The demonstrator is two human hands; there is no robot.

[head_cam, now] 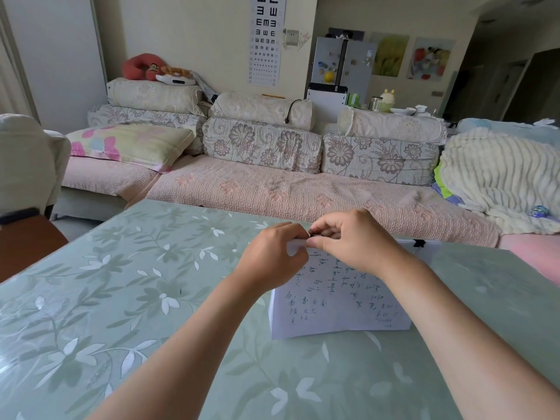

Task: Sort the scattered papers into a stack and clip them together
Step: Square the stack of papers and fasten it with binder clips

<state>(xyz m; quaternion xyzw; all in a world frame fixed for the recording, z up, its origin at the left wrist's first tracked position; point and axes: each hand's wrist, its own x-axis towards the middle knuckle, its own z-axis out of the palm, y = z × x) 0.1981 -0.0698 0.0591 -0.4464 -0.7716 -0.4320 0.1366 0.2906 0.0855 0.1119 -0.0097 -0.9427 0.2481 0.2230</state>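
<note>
The stack of papers (339, 304) lay on the table (121, 298), its far left corner hidden under both hands. The left hand (272, 253) pinched that corner. The right hand (351, 241), touching it, pinched a small dark clip (312, 232), mostly hidden by fingers. Right of the grip, a black clip (419, 243) sat on the stack's far edge.

Stacked white handwritten papers (339, 301) lie near the table's (121, 298) far edge, a black clip (419, 243) on their far right corner, a second clip (312, 233) at the far left.

clip (312, 232) mostly hidden btwn fingers (330, 228), paper stack (339, 310) top-L covered, writing illegible
</note>
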